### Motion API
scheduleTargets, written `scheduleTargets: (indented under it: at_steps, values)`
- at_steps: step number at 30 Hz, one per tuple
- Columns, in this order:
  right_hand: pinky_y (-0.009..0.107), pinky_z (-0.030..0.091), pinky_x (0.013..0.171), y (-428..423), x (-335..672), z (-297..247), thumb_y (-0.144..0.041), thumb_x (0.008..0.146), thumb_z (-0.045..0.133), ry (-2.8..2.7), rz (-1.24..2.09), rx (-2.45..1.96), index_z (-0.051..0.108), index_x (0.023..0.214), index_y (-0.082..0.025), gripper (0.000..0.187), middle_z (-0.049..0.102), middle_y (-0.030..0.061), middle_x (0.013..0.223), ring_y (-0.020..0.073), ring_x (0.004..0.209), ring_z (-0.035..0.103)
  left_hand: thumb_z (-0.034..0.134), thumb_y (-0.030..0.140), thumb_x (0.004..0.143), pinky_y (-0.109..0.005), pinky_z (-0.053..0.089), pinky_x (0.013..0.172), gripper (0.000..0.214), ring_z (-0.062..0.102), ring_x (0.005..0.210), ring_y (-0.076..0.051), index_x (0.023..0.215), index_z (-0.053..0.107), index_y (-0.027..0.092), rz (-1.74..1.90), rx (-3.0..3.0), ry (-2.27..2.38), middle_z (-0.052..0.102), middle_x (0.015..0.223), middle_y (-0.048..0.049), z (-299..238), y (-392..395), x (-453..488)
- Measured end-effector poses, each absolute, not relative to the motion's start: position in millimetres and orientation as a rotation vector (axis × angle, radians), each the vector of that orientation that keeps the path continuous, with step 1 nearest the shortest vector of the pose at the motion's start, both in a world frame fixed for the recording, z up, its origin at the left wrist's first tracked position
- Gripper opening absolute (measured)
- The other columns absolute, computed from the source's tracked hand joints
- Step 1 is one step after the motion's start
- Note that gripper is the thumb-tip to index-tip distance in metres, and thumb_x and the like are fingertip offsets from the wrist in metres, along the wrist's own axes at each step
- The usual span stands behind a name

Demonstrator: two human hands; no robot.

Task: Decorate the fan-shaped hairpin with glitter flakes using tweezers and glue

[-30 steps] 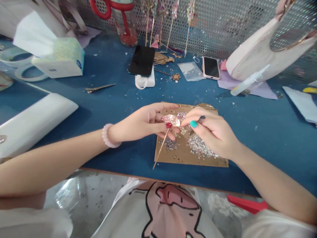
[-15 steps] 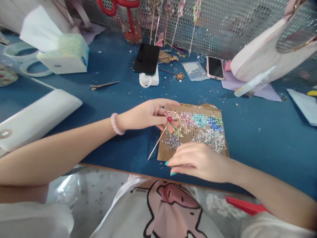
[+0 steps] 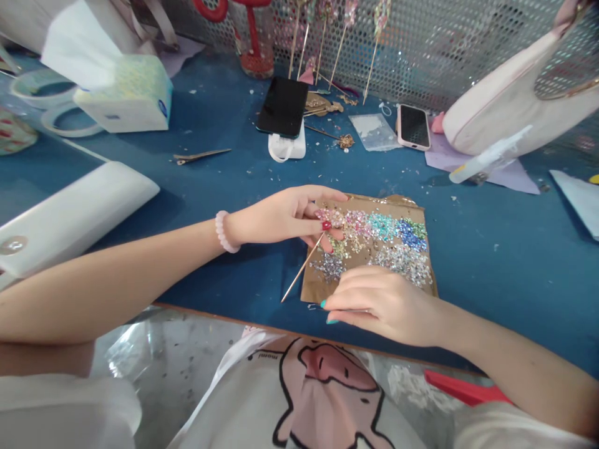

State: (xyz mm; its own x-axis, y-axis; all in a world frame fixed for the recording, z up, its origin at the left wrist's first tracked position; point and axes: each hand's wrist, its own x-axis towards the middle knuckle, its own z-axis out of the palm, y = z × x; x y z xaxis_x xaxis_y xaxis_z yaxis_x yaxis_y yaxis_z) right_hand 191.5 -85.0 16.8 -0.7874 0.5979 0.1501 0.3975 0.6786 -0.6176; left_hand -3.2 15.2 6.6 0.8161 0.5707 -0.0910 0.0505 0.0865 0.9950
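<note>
In the head view, a thin wooden stick slants down from my left hand, its upper end pinched between thumb and fingers. That hand reaches over the upper left of a brown cardboard sheet. Rhinestones lie on the cardboard in colour patches: pink, turquoise, blue, silver and grey-violet. At the cardboard's lower edge, near the table's front, my right hand is curled with thumb and fingers close together. Whatever it holds is hidden or too small to name.
Behind the cardboard lie a black phone, a clear bag and a pink-edged phone. A hair clip, a tissue box and a white case are on the left. A pale handbag stands right.
The view has shifted slightly. My left hand keeps its hold on the stick. A thin dark line showing at my right fingers earlier is no longer clearly visible.
</note>
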Motion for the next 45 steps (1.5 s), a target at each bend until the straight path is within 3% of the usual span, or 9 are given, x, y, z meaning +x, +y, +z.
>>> scheduleTargets:
  at_steps: [20,31,45]
  values:
    - [0.025,0.046,0.061,-85,191,15,-0.026,0.090,0.048,-2.542,0.735,-0.705,0.065,0.083,-0.015,0.021,0.065,0.0025,0.068,0.0121,0.064,0.055,0.056,0.011,0.083,-0.023,0.053,0.061,0.052,0.070,0.074,-0.018,0.131,0.037,0.010,0.417,1.422,0.527,0.069,0.094,-0.0140,6,15,-4]
    - [0.026,0.049,0.067,-84,187,12,-0.021,0.085,0.056,-2.413,0.726,-0.688,0.065,0.087,-0.013,0.013,0.068,0.0036,0.073,0.0122,0.067,0.057,0.050,0.007,0.086,-0.019,0.054,0.058,0.046,0.069,0.072,-0.015,0.130,0.038,0.010,0.436,1.455,0.549,0.070,0.094,-0.0117,7,17,-5]
    - [0.026,0.049,0.065,-86,170,5,-0.024,0.088,0.051,-2.407,0.693,-0.859,0.066,0.084,-0.015,0.018,0.068,0.0042,0.075,0.0125,0.068,0.060,0.048,0.005,0.087,-0.017,0.054,0.058,0.044,0.069,0.072,-0.014,0.129,0.038,0.010,0.482,1.490,0.557,0.070,0.092,-0.0096,8,20,-5]
